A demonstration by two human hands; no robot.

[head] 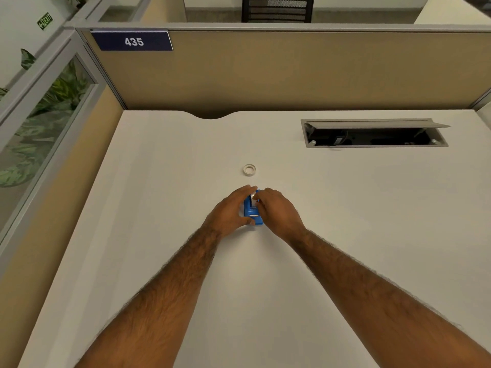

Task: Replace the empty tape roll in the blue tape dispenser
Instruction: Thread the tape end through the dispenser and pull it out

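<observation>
A small blue tape dispenser (252,212) stands on the white desk (159,181) in the middle of the view. My left hand (231,212) wraps around its left side, thumb at the near end. Over the dispenser's right side lies my right hand (276,212), its fingertips on a white piece at the far top of the dispenser. What that white piece is I cannot tell. A small white tape ring (249,170) lies flat on the desk a short way beyond the dispenser, apart from both hands.
An open cable hatch (372,134) with its lid raised is set into the desk at the far right. Tan cubicle partitions (292,70) close the desk at the back and left, with a sign reading 435 (132,41). A black chair (277,9) stands beyond the partition.
</observation>
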